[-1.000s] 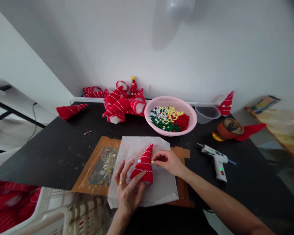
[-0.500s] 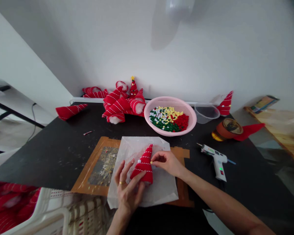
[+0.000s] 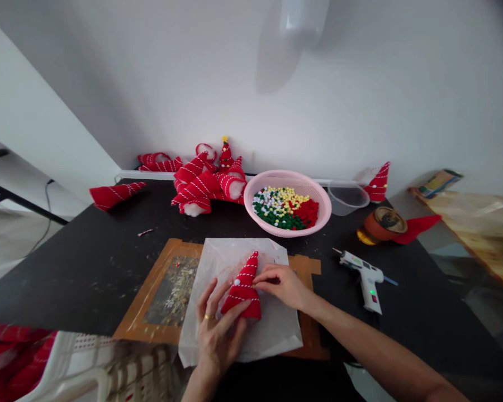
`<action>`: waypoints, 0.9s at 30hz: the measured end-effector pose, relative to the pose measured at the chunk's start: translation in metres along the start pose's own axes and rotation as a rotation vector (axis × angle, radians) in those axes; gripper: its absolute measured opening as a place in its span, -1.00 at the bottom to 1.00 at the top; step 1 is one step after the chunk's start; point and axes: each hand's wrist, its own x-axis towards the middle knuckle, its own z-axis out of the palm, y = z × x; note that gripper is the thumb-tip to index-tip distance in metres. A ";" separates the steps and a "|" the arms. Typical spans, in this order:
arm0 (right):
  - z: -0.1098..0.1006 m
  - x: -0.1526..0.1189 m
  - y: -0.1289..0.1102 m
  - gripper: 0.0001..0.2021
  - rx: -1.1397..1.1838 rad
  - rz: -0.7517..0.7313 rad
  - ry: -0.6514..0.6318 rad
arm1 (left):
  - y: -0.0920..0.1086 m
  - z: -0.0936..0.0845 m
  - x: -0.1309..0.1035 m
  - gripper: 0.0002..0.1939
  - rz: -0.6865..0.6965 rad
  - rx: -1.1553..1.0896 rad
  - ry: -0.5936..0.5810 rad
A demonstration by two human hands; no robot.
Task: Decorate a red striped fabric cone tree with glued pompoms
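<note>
A red felt cone [image 3: 247,276] with white twisted cord lies on a white paper sheet [image 3: 280,329], its tip pointing away from me. One white pom-pom [image 3: 237,282] sits on its left side. My left hand [image 3: 220,324], with a ring on one finger, holds the lower part of the cone between fingers and thumb. The fingertips of my right hand [image 3: 283,283] are pinched at the cone's right edge, around a small yellow pom-pom that they mostly hide.
Behind the paper stands a pink basket [image 3: 287,231] of coloured pom-poms, beside a pile of red cones [image 3: 205,187]. A glue gun [image 3: 366,278], a tape-topped jar [image 3: 381,223] and a clear bowl [image 3: 347,195] are at the right. White crates [image 3: 88,368] stand lower left.
My right fingertips have pressed closer against the cone's right edge, and the yellow pom-pom is now mostly covered. The whole view has shifted slightly.
</note>
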 end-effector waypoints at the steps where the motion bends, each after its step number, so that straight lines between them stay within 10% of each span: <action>1: -0.009 0.001 -0.005 -0.85 -0.018 -0.015 -0.012 | -0.001 0.000 0.000 -0.70 0.000 -0.005 -0.003; 12: -0.181 0.119 -0.045 -0.84 -0.820 0.042 0.249 | -0.003 0.001 -0.001 -0.69 0.016 -0.007 0.018; 19: -0.176 0.168 -0.022 -0.77 -1.106 0.264 -0.048 | -0.004 0.002 -0.002 -0.69 0.012 -0.010 0.023; 27: -0.181 0.174 -0.010 -0.71 -1.197 0.304 -0.085 | -0.004 0.005 -0.007 -0.66 -0.017 -0.038 0.022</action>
